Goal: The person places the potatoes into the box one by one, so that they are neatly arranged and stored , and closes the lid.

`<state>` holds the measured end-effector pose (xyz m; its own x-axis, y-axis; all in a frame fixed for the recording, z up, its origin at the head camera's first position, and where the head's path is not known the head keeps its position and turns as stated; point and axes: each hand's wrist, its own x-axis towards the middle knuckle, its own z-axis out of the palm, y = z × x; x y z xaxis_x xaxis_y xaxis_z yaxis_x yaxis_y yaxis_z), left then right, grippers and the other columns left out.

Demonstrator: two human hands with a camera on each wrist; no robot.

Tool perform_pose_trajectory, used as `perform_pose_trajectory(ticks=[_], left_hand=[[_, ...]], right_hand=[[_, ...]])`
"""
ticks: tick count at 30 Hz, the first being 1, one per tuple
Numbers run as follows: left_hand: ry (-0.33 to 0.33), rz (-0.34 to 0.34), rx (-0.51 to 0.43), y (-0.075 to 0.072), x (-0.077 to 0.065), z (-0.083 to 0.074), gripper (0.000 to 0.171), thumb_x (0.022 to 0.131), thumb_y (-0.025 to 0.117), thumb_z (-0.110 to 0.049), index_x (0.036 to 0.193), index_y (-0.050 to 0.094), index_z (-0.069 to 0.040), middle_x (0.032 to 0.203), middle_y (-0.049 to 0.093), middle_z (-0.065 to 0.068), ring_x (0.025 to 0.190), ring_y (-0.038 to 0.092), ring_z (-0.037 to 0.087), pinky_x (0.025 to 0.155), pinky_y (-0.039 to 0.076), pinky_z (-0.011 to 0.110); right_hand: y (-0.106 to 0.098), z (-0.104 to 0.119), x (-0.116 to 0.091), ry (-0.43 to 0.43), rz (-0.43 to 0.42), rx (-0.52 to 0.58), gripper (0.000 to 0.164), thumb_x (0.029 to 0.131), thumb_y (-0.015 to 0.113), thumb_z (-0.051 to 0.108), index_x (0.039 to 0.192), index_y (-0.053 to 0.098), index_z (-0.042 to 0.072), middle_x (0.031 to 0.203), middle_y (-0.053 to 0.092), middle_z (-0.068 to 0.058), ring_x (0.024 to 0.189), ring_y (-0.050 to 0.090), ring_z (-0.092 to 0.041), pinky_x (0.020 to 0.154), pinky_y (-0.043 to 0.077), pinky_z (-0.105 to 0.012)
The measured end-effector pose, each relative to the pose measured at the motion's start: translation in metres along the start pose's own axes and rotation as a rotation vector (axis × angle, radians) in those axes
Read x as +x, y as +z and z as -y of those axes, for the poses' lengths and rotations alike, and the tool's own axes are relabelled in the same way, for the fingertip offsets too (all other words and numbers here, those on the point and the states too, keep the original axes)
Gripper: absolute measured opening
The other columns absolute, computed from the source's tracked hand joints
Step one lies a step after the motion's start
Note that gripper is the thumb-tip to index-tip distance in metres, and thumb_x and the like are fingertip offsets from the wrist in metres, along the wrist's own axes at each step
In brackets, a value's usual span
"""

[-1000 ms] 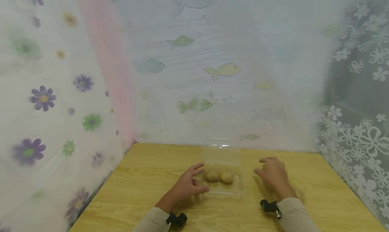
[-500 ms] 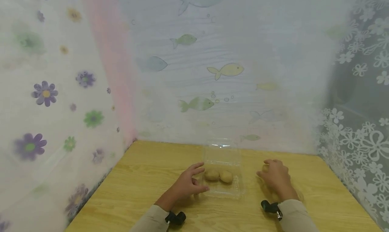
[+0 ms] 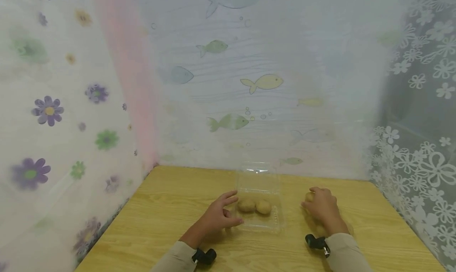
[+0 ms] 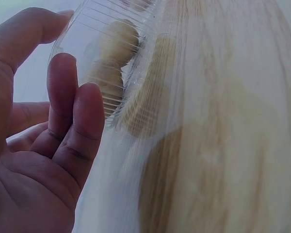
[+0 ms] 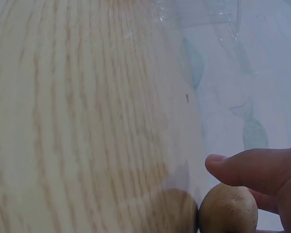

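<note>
A clear plastic clamshell box (image 3: 256, 225) stands on the table with its lid raised at the back. Two potatoes (image 3: 246, 204) lie side by side in its tray. My left hand (image 3: 217, 215) holds the box's left side, thumb toward the front corner and index finger toward the back. In the left wrist view a fingertip meets the clear rim, and two curled fingers (image 4: 87, 111) overlap the ribbed wall. Right of the box, my right hand (image 3: 323, 208) grips another potato (image 5: 228, 208); the thumb (image 5: 247, 167) lies over its top and other fingers are mostly hidden behind it.
The wood-grain table (image 3: 178, 193) ends at a fish-print curtain (image 3: 228, 86) behind and a flower-print curtain (image 3: 53, 145) at left. A yellowish round shape (image 3: 350, 228) shows beside my right wrist. Each wrist wears a black camera mount (image 3: 315, 242).
My right hand has shifted slightly right and its fingers have come round a potato that now shows between them. The left hand stays at the box. The head view has shifted slightly.
</note>
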<state>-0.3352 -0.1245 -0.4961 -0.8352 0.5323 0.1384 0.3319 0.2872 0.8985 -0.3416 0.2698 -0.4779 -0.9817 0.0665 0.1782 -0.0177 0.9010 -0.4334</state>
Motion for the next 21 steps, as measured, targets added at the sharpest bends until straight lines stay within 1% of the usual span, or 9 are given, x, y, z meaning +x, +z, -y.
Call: perform_pose_trajectory(ticks=[5,9,15,21], left_hand=[[0.018,0.012,-0.003,-0.0005,0.0002,0.0017,0.093,0.089,0.085,-0.03,0.164,0.032,-0.015,0.166,0.034,0.01,0.06,0.061,0.008,0.054,0.052,0.025],[0.029,0.013,-0.009,-0.0005,0.0007,0.0017,0.093,0.089,0.085,-0.03,0.163,0.032,-0.014,0.167,0.033,0.01,0.06,0.062,0.008,0.054,0.052,0.025],[0.018,0.013,-0.004,-0.0001,0.0014,0.0029,0.093,0.089,0.085,-0.032,0.164,0.032,-0.014,0.166,0.035,0.01,0.058,0.059,0.007,0.053,0.051,0.025],[0.01,0.012,0.006,-0.0006,0.002,0.0024,0.091,0.09,0.084,-0.032,0.163,0.033,-0.015,0.167,0.033,0.007,0.058,0.057,0.007,0.053,0.051,0.025]], right_hand=[[0.0019,-0.0032,0.0009,-0.004,0.007,0.004,0.066,0.087,0.077,0.026,0.137,0.056,-0.01,0.13,0.057,-0.042,0.122,0.049,-0.064,0.099,0.039,-0.073],[0.0028,-0.0063,0.0014,-0.004,-0.003,0.012,0.062,0.085,0.073,0.019,0.137,0.056,-0.009,0.129,0.056,-0.043,0.118,0.051,-0.064,0.095,0.043,-0.072],[0.0023,-0.0076,0.0014,-0.007,0.007,0.004,0.06,0.084,0.067,0.01,0.139,0.055,-0.01,0.129,0.055,-0.043,0.116,0.052,-0.062,0.094,0.043,-0.071],[0.0005,-0.0079,0.0017,-0.016,0.016,0.001,0.059,0.084,0.066,0.01,0.138,0.054,-0.011,0.127,0.056,-0.043,0.115,0.052,-0.061,0.096,0.041,-0.071]])
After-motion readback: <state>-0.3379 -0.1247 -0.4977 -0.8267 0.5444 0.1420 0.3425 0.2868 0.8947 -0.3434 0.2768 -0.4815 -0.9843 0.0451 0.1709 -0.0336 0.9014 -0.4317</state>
